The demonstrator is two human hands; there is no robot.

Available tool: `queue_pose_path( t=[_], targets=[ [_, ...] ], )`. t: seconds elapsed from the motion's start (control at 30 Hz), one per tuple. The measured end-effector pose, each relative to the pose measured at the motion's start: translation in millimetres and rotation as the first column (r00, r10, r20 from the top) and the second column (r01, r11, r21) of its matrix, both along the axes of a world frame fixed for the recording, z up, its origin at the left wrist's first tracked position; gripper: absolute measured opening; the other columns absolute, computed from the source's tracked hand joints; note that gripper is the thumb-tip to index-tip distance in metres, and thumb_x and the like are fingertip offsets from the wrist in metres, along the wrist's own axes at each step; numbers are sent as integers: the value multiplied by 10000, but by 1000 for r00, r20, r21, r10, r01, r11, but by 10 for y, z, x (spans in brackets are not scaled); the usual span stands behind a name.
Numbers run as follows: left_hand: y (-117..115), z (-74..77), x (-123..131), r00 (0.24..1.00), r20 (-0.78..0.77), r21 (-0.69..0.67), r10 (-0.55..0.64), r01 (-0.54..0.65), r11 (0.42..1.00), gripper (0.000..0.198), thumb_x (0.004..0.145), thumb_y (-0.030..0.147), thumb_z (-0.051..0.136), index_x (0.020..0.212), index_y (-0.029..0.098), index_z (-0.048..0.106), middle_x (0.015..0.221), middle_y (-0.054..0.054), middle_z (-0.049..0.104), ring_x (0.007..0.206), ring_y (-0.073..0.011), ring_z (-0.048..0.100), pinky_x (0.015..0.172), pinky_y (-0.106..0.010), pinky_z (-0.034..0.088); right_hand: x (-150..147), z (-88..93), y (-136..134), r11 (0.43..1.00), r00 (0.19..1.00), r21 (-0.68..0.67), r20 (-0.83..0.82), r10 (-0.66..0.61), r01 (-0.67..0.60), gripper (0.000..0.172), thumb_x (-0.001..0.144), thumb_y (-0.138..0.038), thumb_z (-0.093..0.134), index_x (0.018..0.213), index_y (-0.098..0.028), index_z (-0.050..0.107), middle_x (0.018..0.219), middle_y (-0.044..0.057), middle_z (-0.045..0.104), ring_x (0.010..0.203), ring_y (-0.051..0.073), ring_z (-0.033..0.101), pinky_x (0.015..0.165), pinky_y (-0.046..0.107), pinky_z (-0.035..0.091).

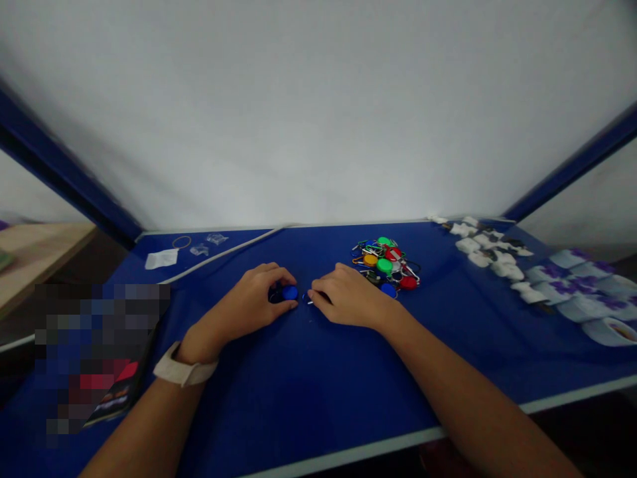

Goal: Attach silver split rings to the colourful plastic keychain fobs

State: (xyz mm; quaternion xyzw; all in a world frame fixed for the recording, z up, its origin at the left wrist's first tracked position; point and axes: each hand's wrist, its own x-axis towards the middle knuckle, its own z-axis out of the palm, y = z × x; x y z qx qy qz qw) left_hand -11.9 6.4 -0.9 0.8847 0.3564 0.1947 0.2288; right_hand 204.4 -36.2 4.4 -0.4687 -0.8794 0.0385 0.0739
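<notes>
My left hand, with a pale band at its wrist, curves its thumb and fingers around a round blue badge reel at the middle of the table. Just to the right, my right hand pinches a small blue clip-like piece with a light metal part; the fingers hide most of it. A narrow gap shows between the two hands. Beyond my right hand lies a pile of similar reels with carabiner clips, among them a green reel, a yellow reel and a red reel.
The blue table ends at a white wall. White bundles and rolls with purple marks cover its right side. At left are a white cable, paper, a rubber band and a blurred-out dark object.
</notes>
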Motion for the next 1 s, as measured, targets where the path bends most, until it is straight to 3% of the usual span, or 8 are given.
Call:
queue_pose_path(
  t=[0.13,0.23,0.43,0.53,0.67,1.0],
  targets=[
    [-24,66,27,988,130,-54,85,-79,995,244,839,337,692,1032,189,673,965,-58,693,819,-201,637,777,-344,504,2,8,-8,997,998,51,21,-54,53,383,971,-372,531,659,-175,634,670,46,683,671,189,612,806,366,346],
    [-51,136,48,943,288,-201,165,-109,974,293,888,368,645,1108,174,652,1027,-72,708,880,-202,666,820,-345,531,6,6,0,992,996,91,-17,-85,87,386,996,-381,483,717,-170,646,715,57,699,681,189,614,784,360,346],
    [-79,233,66,821,505,-444,267,-18,896,384,847,403,709,1143,168,641,1044,-79,717,872,-200,691,821,-336,573,-1,-25,26,988,931,31,-340,-132,152,221,1016,-266,432,1090,-169,616,1003,64,715,896,191,638,852,339,385],
    [-86,249,71,789,541,-490,292,13,872,387,831,396,732,1132,167,652,1050,-74,712,859,-189,694,825,-325,579,-24,-39,35,992,881,-71,-457,-125,103,244,1022,-257,405,1128,-169,607,1005,63,705,888,178,630,818,317,413],
    [-91,245,72,776,561,-513,289,52,857,379,840,379,728,1143,165,649,1028,-66,708,872,-183,693,831,-309,573,-59,-68,37,980,800,-200,-586,-127,9,216,1007,-245,415,992,-164,615,835,19,665,715,131,590,687,262,412],
    [-54,170,60,796,509,-549,327,8,836,377,780,343,774,1074,157,628,1025,-81,707,835,-188,704,810,-343,584,-24,-83,67,977,633,-204,-749,-197,62,185,969,-301,509,929,-169,632,760,5,645,658,121,557,612,246,400]
  ],
)
